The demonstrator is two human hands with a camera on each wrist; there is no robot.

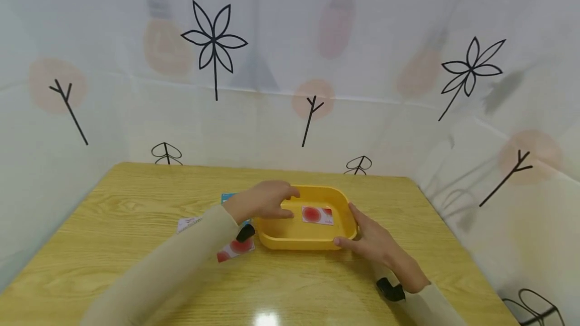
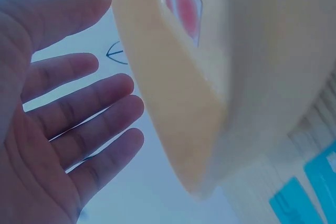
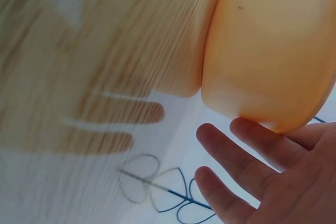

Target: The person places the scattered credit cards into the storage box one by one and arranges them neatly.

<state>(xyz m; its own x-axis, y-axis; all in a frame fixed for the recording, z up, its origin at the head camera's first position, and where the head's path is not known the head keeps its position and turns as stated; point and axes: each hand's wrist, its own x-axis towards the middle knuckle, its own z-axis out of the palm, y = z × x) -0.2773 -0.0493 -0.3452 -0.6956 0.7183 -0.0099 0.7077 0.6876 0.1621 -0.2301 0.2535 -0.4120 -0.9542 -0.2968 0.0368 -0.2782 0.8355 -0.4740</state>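
Note:
A yellow plastic tray (image 1: 299, 244) with a raised rim rests on the table, and a white card with red circles (image 1: 317, 216) lies flat on its floor. My left hand (image 1: 267, 200) hovers over the tray's left end, fingers spread and nothing held; the left wrist view shows its palm and loose fingers beside the tray wall. At the tray's right end, my right hand (image 1: 373, 239) holds the corner, thumb on the front rim and fingers along the right side. In the right wrist view, some fingers extend past the tray wall (image 3: 268, 66).
Left of the tray lie a second red-and-white card (image 1: 236, 249), a pale card (image 1: 187, 223) and a blue card (image 1: 226, 197), partly hidden by the left arm. The wooden table (image 1: 136, 200) meets a patterned cloth (image 1: 272, 130) at the back and sides.

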